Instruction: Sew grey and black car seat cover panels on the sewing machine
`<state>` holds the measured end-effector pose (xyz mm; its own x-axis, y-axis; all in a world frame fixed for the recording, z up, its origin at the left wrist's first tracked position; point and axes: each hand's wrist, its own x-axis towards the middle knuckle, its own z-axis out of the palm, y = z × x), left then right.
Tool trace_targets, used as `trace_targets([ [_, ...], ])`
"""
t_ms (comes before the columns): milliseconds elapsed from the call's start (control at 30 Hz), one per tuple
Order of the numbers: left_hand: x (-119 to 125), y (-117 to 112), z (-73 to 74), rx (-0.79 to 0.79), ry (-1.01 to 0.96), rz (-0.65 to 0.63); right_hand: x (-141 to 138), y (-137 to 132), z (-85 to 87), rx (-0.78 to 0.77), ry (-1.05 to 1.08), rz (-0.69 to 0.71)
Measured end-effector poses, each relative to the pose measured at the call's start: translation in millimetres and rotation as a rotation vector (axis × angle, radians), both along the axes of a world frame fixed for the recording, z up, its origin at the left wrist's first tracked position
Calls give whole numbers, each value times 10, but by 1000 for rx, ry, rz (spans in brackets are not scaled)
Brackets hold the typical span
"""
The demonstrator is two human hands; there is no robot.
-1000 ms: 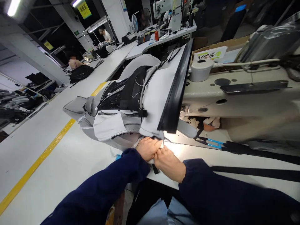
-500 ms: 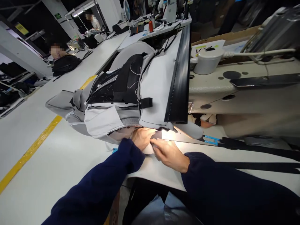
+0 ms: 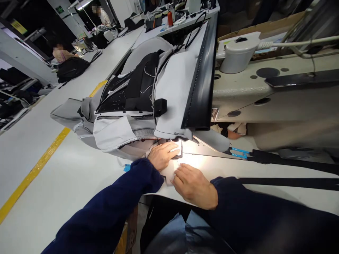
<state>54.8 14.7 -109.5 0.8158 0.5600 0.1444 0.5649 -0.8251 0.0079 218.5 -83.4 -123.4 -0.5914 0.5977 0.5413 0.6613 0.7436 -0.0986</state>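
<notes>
A partly sewn grey-and-black bag (image 3: pixel 124 127) lies on the white table, its opened-out panels piled up beyond my hands. My left hand (image 3: pixel 162 155) lies with fingers stretched over a small white piece with a dark edge (image 3: pixel 180 150), in bright lamp light at the bag's near edge. Close to its right, my right hand (image 3: pixel 194 187) is closed in a pinch beside a pale fabric flap (image 3: pixel 169 175). What its fingertips hold, if anything, is too small to make out. Part of the white piece is hidden under my left hand.
A sewing machine (image 3: pixel 238 88) stands at the right, with black straps (image 3: pixel 291 164) and a blue clip-like part (image 3: pixel 239 153) near it. Yellow tape (image 3: pixel 37 173) crosses the white table (image 3: pixel 87 183) on the left. Another person (image 3: pixel 62 54) sits farther back.
My hands have moved apart; the right one has drawn back toward me. My left hand's fingers now lie stretched over the white piece. The bag appears slightly higher in view.
</notes>
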Motion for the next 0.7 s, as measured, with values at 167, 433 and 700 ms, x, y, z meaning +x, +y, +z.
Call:
trace_targets([
  [167, 28, -25, 0, -8, -94, 76, 289, 363, -22, -155, 140, -108],
  [433, 70, -54, -69, -45, -216, 149, 279, 722, -169, -170, 174, -21],
  [700, 178, -62, -122, -77, -243, 194, 156, 718, -111, -174, 363, -121],
])
